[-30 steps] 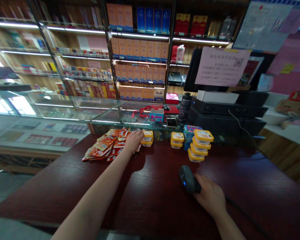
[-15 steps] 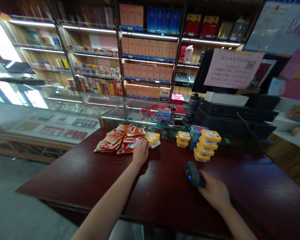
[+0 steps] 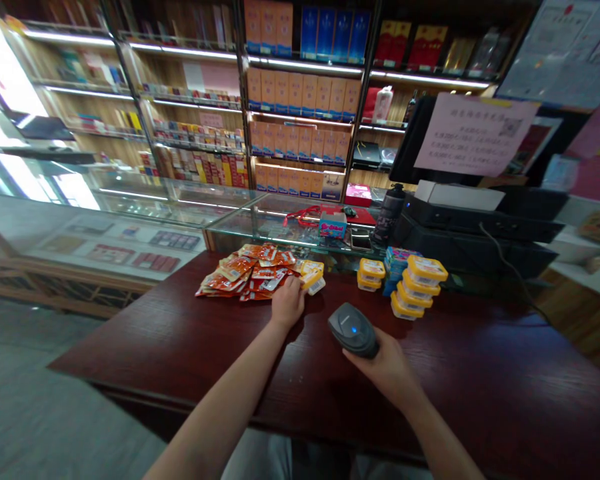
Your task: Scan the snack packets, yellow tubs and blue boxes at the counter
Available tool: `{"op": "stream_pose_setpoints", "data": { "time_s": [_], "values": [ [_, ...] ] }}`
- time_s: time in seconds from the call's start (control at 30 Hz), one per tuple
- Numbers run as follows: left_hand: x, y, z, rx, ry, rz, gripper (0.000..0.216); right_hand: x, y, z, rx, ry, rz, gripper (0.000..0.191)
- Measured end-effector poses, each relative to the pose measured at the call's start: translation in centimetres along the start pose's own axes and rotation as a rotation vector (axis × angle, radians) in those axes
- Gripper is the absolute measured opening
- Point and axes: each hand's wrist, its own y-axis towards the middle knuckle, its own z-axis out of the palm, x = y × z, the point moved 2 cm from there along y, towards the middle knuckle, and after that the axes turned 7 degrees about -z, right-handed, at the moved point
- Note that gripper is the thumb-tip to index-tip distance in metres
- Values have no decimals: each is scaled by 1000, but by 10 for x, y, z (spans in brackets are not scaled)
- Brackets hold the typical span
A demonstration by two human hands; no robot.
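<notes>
My left hand (image 3: pixel 288 301) reaches across the dark red wooden counter (image 3: pixel 180 333) and grips a small yellow-lidded tub (image 3: pixel 313 274), which tilts at the edge of a heap of orange-red snack packets (image 3: pixel 247 273). My right hand (image 3: pixel 383 363) is closed around a black handheld barcode scanner (image 3: pixel 353 328) with a blue light, lifted above the counter and pointed toward the tub. A stack of yellow-lidded tubs (image 3: pixel 420 285) and two more yellow-lidded tubs (image 3: pixel 371 274) stand to the right.
A black register with a cable (image 3: pixel 475 230) and a paper notice (image 3: pixel 473 133) stand at the back right. Behind the counter lie a glass display case (image 3: pixel 190 213) and shelves of boxed goods (image 3: pixel 300 100). A dark bottle (image 3: pixel 386 212) stands on the glass.
My right hand lifted the scanner and carried it left toward the tub. My left hand pulled one yellow tub off its pile and tilted it. The view shifted left.
</notes>
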Motion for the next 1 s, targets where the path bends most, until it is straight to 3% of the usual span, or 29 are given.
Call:
{"op": "stream_pose_setpoints", "data": {
  "time_s": [0.43, 0.7, 1.0],
  "values": [
    [5, 1, 6, -81, -36, 65, 13, 8, -2, -2, 82, -272, -17, 30],
    [4, 2, 5, -104, -138, 205, 13, -31, 1, -29, 170, -732, -99, 22],
    [-6, 5, 11, -86, -187, 345, 14, -76, 1, -38, 76, -801, -32, 30]
  ]
}}
